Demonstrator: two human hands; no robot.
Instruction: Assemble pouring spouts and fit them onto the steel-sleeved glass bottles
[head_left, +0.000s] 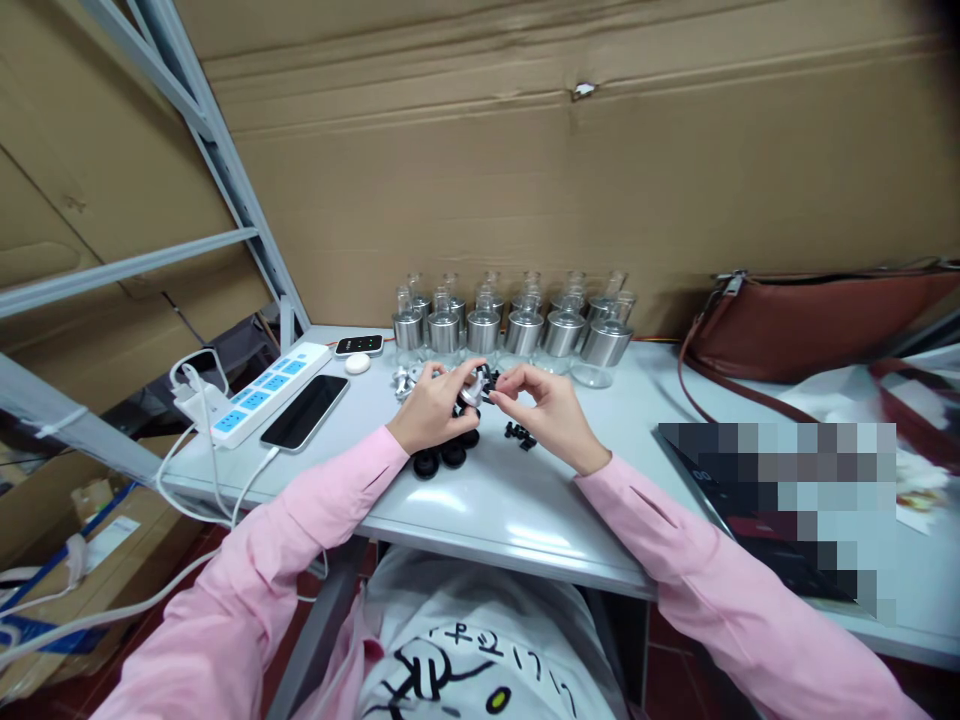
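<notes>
Head view showed two bare hands busy over the surface (480, 505), in front of the rows of glass bottles (524, 335), on the side nearer to the person. The step in hand, as I judged it, was close work on one small silvery piece (472, 388): the left hand (431, 410) held it, while the right hand (555, 412) was at its dark side. The left fingers were closed around the piece. The right thumb and forefinger stood almost together, but I could not tell whether they pinched anything. To my mind, the next move called for a quiet left hold and a light, exact right pinch, because such small parts could easily slip away.

The piece was just before the bottles, somewhat left of their middle. It looked shiny and rounded, with something black beside it; the fingers hid its full shape. Other silvery parts (405, 382) lay before the bottles' left end, round black parts (452, 454) farther in front of their left half, and small black bits (520, 434) before their middle.
</notes>
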